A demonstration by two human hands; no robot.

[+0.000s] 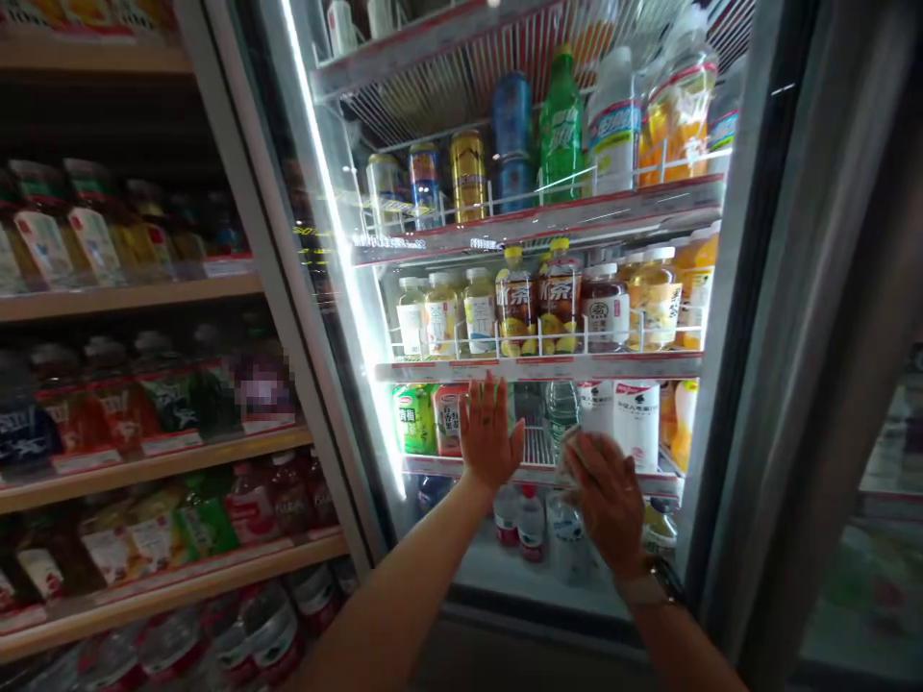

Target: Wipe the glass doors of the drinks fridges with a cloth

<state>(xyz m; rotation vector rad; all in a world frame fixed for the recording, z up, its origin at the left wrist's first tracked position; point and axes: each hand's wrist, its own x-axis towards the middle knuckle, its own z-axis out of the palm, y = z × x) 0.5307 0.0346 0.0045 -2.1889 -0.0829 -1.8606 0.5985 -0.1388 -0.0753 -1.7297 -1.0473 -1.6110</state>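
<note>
Straight ahead, a lit drinks cooler behind a glass door (728, 317), within reach of both hands. Near the middle of the pane, a left hand (491, 437) with its back in view, palm toward the glass, fingers spread wide, nothing held. Apparently laid flat on the pane, though impossible to be sure of contact from this angle. Lower and to the right, a right hand (610, 495), narrow, with fingers close together and bent over a pale cloth (568, 461). Of that cloth, only a blurred edge in sight, under and just left of the fingertips; between the two hands, but touching only the right one. Around the right wrist, a dark band (663, 581).

Behind the pane, level with the left hand, a green carton (415, 418) and a red carton (448, 418) side by side, the red one partly covered by the hand. Just above the cloth, a clear bottle (562, 408); farther right, white bottles (636, 423). Higher than both hands, a shelf edge (540, 367) with yellow-capped bottles (559, 303) upright above it. Below the hands, small bottles with red labels (531, 533). Down the cooler's left side, a bright light strip (367, 336). Farther left, well apart from the hands, wooden shelves (144, 474) stocked with bottles
</note>
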